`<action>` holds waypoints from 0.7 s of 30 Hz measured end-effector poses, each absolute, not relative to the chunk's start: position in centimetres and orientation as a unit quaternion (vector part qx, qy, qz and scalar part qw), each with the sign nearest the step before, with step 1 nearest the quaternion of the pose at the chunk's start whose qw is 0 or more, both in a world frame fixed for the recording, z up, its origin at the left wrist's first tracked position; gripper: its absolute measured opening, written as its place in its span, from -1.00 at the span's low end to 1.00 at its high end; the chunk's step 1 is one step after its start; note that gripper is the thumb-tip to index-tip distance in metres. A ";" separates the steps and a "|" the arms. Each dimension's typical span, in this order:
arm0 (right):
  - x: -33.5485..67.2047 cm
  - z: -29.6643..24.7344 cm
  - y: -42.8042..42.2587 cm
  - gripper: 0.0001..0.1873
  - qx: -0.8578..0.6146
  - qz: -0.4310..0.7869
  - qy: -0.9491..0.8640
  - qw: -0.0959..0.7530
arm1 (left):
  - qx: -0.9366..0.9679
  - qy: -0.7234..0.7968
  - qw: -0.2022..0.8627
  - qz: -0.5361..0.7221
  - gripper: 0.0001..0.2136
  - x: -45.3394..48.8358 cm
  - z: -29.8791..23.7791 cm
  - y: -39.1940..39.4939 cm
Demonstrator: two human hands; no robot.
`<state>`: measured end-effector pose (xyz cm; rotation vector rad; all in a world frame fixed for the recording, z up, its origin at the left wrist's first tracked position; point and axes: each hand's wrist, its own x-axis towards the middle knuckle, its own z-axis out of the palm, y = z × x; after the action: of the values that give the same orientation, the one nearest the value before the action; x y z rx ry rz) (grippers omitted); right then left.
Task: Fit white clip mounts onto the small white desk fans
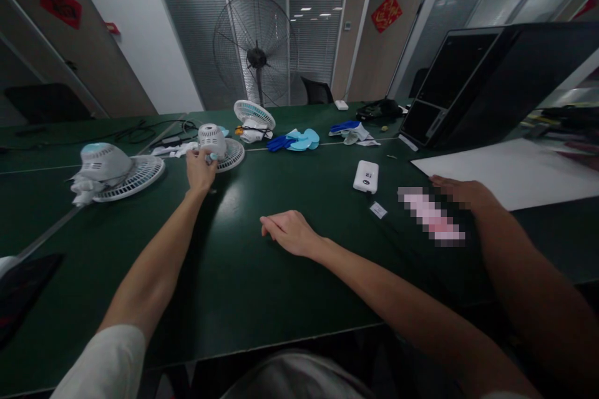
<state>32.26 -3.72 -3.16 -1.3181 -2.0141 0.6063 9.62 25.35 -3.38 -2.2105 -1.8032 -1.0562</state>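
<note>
My left hand (201, 173) reaches forward with bent fingers on the near side of a small white fan head (211, 136), which lies grille down on the green table. A small light blue part (213, 156) shows at my fingertips. My right hand (292, 232) rests near the middle of the table, fingers curled in, with nothing seen in it. To the left lies another white fan head (105, 165), also grille down. Behind stands a third small fan (254, 120), its grille tilted up. Light blue fan blades (304, 139) lie to its right.
Another person's hand (468, 194) is at the right, by a white sheet (524, 168) and a pixelated pink patch (433, 217). A white device (365, 176), a small packet (379, 209), blue-and-white gloves (353, 132) and a black computer case (449, 87) share the table (224, 287).
</note>
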 end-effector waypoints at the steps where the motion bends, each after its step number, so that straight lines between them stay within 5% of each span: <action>1: 32.3 -3.2 -3.7 -0.44 -0.501 0.232 -0.768 0.325 | -0.726 -0.594 0.055 -0.342 -0.64 9.6 -3.4 25.3; 8: 32.2 -2.9 -3.8 -0.45 -0.505 0.240 -0.766 0.317 | -0.735 -0.617 0.063 -0.275 -0.50 10.2 -2.5 25.2; 21: 32.1 -2.9 -3.9 -0.46 -0.505 0.223 -0.772 0.316 | -0.777 -0.568 0.029 -0.270 -0.63 10.5 -3.4 23.1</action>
<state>32.13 -3.88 -2.95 -1.3286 -2.0321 0.5863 10.53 23.09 -3.41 -2.3977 -1.7517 -0.8345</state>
